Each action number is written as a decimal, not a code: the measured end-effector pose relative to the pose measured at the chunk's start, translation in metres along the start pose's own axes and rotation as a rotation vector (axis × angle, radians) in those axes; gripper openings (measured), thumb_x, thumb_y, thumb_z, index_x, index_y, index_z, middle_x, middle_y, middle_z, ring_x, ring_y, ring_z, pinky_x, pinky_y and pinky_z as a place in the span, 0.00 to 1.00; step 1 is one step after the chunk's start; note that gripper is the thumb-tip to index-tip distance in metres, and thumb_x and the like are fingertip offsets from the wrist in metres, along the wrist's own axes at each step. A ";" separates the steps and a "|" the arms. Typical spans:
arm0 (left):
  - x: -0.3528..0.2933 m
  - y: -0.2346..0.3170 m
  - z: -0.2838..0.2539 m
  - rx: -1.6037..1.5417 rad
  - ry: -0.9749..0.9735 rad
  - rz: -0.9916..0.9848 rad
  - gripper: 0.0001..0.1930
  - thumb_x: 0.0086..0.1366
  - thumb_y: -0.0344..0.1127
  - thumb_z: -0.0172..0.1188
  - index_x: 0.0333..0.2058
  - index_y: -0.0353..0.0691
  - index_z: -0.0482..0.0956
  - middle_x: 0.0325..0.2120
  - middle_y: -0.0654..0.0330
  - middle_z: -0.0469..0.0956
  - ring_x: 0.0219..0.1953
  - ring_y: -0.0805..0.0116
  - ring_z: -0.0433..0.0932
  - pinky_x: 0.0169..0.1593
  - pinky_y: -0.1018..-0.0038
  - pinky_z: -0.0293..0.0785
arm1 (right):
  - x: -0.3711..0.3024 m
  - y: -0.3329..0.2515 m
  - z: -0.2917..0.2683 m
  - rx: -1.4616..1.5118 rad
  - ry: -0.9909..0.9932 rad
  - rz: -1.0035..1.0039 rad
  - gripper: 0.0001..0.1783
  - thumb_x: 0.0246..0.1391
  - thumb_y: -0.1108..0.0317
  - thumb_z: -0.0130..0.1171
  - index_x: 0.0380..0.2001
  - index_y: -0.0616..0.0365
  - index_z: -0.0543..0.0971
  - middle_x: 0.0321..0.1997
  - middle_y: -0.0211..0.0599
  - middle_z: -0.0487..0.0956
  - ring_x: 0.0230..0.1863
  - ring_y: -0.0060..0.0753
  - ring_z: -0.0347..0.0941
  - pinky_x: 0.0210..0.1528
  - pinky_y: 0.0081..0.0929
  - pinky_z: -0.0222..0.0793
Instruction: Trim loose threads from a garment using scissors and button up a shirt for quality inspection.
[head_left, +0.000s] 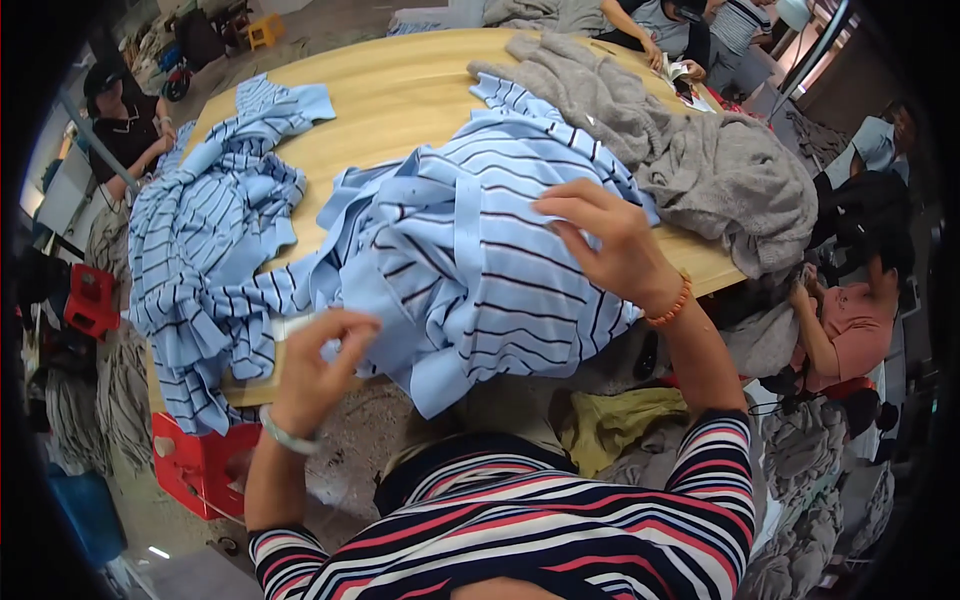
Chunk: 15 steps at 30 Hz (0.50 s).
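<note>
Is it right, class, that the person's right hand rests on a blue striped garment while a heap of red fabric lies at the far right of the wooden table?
Not quite. The head view shows the right hand on the blue striped garment, but the heap at the far right of the wooden table is grey, not red.

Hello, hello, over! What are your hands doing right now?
Left hand pinching the blue striped garment at its near edge. Right hand pressing on top of it. Grey garment pile lying beside it on the wooden table.
</note>
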<state>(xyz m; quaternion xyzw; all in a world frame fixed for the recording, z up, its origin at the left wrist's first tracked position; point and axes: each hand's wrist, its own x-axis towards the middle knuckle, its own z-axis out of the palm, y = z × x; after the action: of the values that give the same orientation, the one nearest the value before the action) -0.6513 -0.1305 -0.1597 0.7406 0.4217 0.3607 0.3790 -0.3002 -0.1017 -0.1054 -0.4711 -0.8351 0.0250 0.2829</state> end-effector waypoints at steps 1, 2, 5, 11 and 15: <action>0.023 -0.006 -0.005 0.014 0.063 -0.024 0.09 0.62 0.30 0.58 0.39 0.33 0.80 0.31 0.60 0.81 0.32 0.73 0.77 0.38 0.78 0.71 | 0.014 -0.005 0.004 0.010 -0.047 -0.106 0.18 0.49 0.78 0.57 0.46 0.58 0.77 0.48 0.38 0.77 0.46 0.39 0.76 0.43 0.28 0.73; 0.046 -0.016 -0.009 0.036 0.137 -0.056 0.08 0.63 0.30 0.56 0.37 0.33 0.81 0.32 0.60 0.81 0.33 0.73 0.77 0.40 0.78 0.71 | 0.027 -0.008 0.010 0.029 -0.096 -0.223 0.19 0.49 0.80 0.55 0.46 0.57 0.77 0.50 0.36 0.77 0.47 0.37 0.76 0.41 0.27 0.74; 0.105 -0.058 -0.008 -0.055 0.142 -0.083 0.12 0.62 0.31 0.58 0.45 0.36 0.79 0.38 0.59 0.81 0.40 0.72 0.77 0.45 0.75 0.72 | 0.054 -0.011 0.034 -0.055 -0.165 -0.359 0.21 0.47 0.80 0.53 0.47 0.54 0.77 0.51 0.32 0.76 0.46 0.34 0.76 0.38 0.28 0.74; 0.154 -0.079 0.011 0.124 -0.148 0.425 0.22 0.53 0.28 0.62 0.50 0.39 0.74 0.52 0.57 0.75 0.57 0.63 0.70 0.59 0.67 0.64 | 0.079 -0.002 0.032 -0.112 -0.429 -0.300 0.16 0.47 0.77 0.54 0.41 0.54 0.77 0.47 0.32 0.75 0.39 0.35 0.76 0.34 0.29 0.73; 0.136 -0.049 -0.013 0.269 -0.090 0.206 0.14 0.48 0.23 0.63 0.36 0.35 0.75 0.30 0.56 0.76 0.36 0.63 0.77 0.43 0.70 0.72 | 0.086 0.012 0.037 -0.084 -0.383 -0.398 0.05 0.47 0.75 0.55 0.30 0.56 0.75 0.48 0.33 0.74 0.36 0.36 0.76 0.31 0.30 0.72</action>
<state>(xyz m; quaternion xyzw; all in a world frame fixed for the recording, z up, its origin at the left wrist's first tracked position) -0.6274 0.0124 -0.1675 0.8393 0.3705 0.3044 0.2561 -0.3438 -0.0176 -0.1014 -0.2961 -0.9497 0.0229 0.0997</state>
